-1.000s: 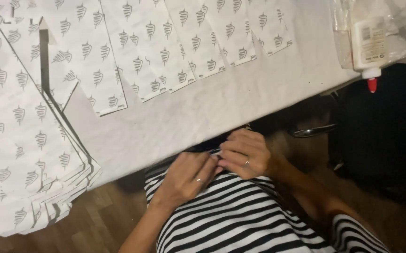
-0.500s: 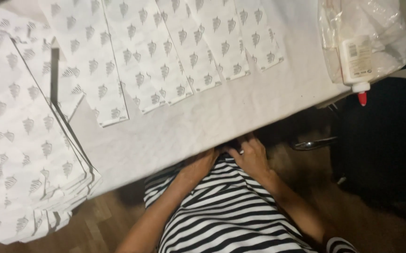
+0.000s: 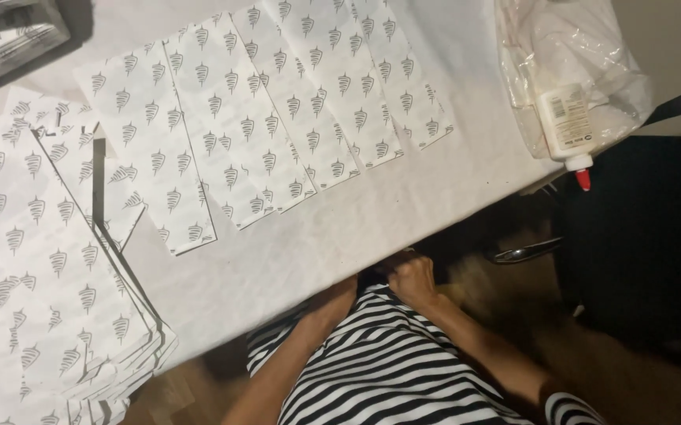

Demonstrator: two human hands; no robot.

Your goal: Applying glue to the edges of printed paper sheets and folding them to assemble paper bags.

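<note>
My right hand (image 3: 413,277) is curled into a fist at the table's near edge, its fingers closed on the top of the black-and-white striped garment (image 3: 380,370) on my lap. My left hand (image 3: 343,293) reaches to the same spot. Only its wrist and the back of the hand show, because the fingers are hidden under the edge of the white tablecloth (image 3: 293,260). On the table lie three long white paper strips (image 3: 269,118) printed with grey tree-like motifs, side by side. A spread pile of the same printed sheets (image 3: 33,267) lies at the left.
A white glue bottle with a red tip (image 3: 567,126) lies in a clear plastic bag (image 3: 592,55) at the table's right edge. A dark chair (image 3: 639,252) stands to the right, over a wooden floor. A clear packet (image 3: 2,39) sits at the top left.
Both hands have moved from the lap up to the table edge, and the left hand's fingers have slipped out of sight beneath it. The papers have not moved.
</note>
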